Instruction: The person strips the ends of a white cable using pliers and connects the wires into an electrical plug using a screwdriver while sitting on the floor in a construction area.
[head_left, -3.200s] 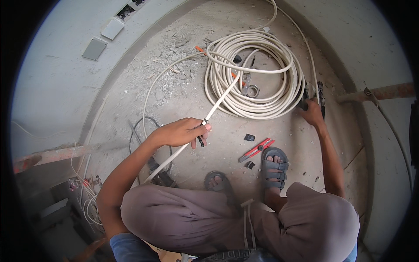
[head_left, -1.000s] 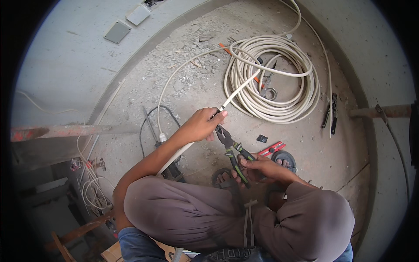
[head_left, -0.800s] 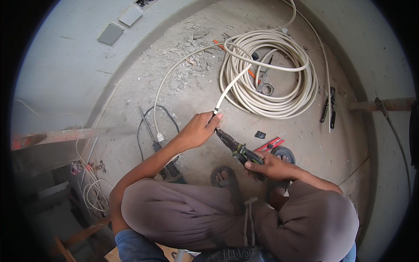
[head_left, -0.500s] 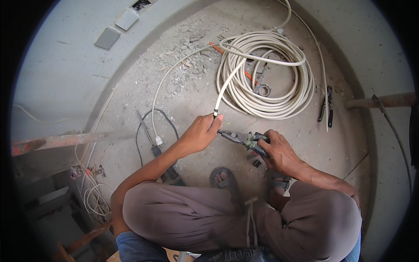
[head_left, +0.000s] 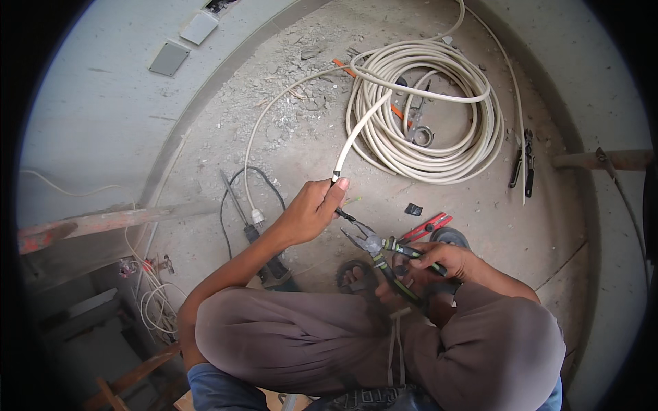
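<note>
The bare left hand (head_left: 314,214) is clenched, back upward, its thumb (head_left: 336,195) laid forward along the grip and the other fingers curled beneath. From it the left forearm (head_left: 236,264) slants down past the outer side of the left knee (head_left: 236,308), with a sharply bent elbow below and a blue cloth sleeve (head_left: 223,389) on the upper arm. The bare right hand (head_left: 449,258) sits lower, its thumb spread well apart from the hooked fingers (head_left: 391,293). The right forearm (head_left: 504,282) comes inward over the right knee (head_left: 524,325); both knees, in brownish-grey cloth trousers, are bent and parted.
</note>
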### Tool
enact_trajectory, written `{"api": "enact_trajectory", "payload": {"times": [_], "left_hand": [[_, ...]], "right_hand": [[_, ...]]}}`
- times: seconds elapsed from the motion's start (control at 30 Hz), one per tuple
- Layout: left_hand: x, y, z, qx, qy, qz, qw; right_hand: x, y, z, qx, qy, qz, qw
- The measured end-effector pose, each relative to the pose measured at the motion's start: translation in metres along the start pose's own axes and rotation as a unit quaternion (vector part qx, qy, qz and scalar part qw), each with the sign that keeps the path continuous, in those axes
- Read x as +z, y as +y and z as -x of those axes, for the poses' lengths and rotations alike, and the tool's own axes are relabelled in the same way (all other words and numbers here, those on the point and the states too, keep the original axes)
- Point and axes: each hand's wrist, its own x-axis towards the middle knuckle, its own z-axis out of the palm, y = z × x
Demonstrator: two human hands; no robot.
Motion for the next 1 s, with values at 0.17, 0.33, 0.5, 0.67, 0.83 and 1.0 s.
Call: {"api": "enact_trajectory", "payload": {"times": [0.17,0.33,0.5,0.67,0.83,1.0], "left_hand": [[0.000,0.005,0.003,-0.004,-0.005,0.026,1.000],[0.001,0.001,0.004,-0.004,-0.014,0.031,0.999],[0.003,-0.003,0.002,0.010,-0.008,0.028,1.000],[0.001,-0.005,0.004,0.019,0.021,-0.042,0.999],[0.001,-0.008,-0.001,0.035,0.045,-0.070,0.996],[-0.002,-0.012,0.002,0.013,0.017,-0.077,0.997]], "right_hand": [[0.000,0.001,-0.004,0.002,-0.043,-0.051,0.998],[-0.007,0.008,-0.006,-0.015,-0.050,-0.080,0.995],[-0.022,0.016,-0.007,-0.021,-0.030,-0.094,0.995],[0.002,0.006,-0.007,0.013,0.013,-0.134,0.991],[0.038,-0.005,-0.006,-0.029,0.243,0.344,0.906],[0.028,-0.008,-0.007,-0.038,0.285,0.481,0.828]]}}
